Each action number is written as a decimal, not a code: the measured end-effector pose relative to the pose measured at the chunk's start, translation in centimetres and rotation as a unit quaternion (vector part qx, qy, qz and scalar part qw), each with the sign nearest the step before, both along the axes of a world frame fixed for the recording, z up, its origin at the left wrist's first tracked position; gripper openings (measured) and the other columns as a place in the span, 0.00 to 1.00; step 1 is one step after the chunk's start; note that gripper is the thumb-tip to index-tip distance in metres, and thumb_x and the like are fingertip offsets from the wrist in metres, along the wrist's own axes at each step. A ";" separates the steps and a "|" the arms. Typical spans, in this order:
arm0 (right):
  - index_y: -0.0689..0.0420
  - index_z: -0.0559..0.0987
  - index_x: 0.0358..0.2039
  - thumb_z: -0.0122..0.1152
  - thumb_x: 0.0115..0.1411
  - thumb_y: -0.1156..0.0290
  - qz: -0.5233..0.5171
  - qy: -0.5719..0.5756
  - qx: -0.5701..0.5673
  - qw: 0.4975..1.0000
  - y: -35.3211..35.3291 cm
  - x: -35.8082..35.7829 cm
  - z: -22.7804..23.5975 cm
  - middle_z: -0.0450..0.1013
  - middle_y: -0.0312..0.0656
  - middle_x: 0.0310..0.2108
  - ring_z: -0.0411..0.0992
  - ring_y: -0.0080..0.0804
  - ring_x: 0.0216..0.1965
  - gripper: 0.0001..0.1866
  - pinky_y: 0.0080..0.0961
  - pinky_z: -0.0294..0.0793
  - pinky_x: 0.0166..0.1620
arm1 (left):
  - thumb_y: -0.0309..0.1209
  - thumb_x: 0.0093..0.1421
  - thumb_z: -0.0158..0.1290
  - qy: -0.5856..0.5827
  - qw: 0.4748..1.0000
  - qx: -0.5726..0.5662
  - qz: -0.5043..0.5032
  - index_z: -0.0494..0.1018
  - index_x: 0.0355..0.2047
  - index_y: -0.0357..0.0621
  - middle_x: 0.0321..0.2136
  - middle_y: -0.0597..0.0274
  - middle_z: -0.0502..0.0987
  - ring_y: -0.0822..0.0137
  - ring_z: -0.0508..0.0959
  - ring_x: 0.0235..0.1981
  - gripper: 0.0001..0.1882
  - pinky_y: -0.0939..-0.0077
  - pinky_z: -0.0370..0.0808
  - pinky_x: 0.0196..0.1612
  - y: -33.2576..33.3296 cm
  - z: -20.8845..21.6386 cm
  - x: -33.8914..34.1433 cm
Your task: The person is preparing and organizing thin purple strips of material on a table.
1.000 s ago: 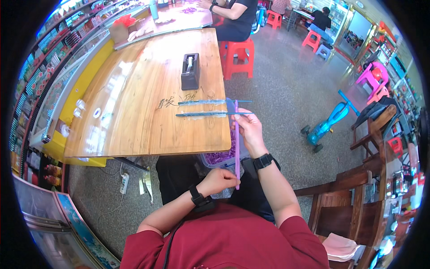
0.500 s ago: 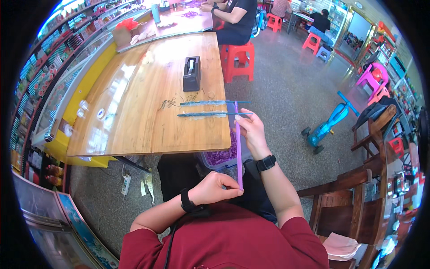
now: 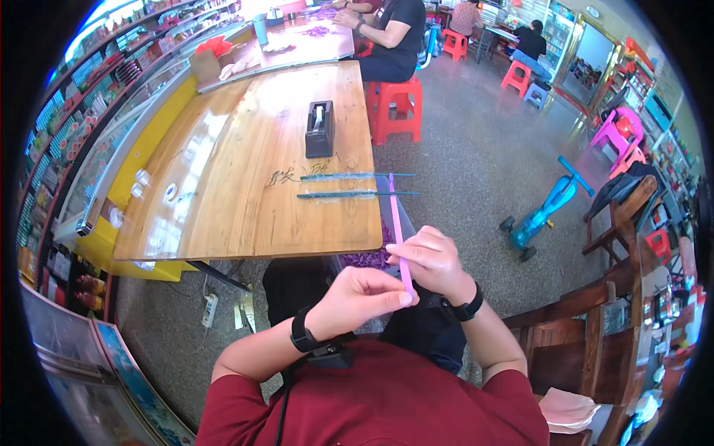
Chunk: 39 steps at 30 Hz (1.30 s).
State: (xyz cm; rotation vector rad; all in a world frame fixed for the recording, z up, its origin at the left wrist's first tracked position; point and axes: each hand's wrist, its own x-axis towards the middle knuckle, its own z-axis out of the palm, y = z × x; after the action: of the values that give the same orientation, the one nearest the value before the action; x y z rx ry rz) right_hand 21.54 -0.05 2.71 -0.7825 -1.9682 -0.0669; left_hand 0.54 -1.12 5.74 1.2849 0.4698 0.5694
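Note:
A narrow purple strip [image 3: 396,215] runs from two thin dark sticks, beyond the table's right edge, down toward my body. The near stick [image 3: 320,195] and the far stick [image 3: 320,178] lie side by side, stuck to the tabletop with clear tape, their right ends jutting past the edge. My left hand [image 3: 355,301] pinches the strip's lower end between thumb and fingertips. Just above it, my right hand [image 3: 435,260] is closed on the strip from the right, thumb and fingers around it. How the strip's upper end meets the sticks is too small to tell.
On the wooden table [image 3: 223,215] stand a black tape dispenser [image 3: 319,134] and a small white roll [image 3: 171,192]. Below its corner sits a bin of purple shreds [image 3: 364,259]. A red stool [image 3: 394,111] bears a seated person; a blue scooter [image 3: 547,208] and wooden chair [image 3: 565,334] are right.
My right hand has moved from beside the sticks down the strip, close to my left hand. My left hand has shifted slightly right and up, still pinching the lower end.

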 end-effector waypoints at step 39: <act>0.53 0.83 0.32 0.61 0.57 0.59 -0.170 0.042 -0.278 0.944 23.8 6.3 -6.8 0.76 0.46 0.26 0.76 0.40 0.29 0.12 0.32 0.72 0.34 | 0.32 0.55 0.54 0.260 0.774 0.576 0.037 0.77 0.26 0.39 0.24 0.52 0.76 0.50 0.76 0.31 0.09 0.58 0.72 0.37 24.1 -2.2 7.1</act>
State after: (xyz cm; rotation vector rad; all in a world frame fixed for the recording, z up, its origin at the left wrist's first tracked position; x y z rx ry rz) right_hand 27.83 23.74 -4.09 -1.4642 -1.7628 0.3273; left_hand 7.69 23.00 3.57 2.6665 0.6533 0.5660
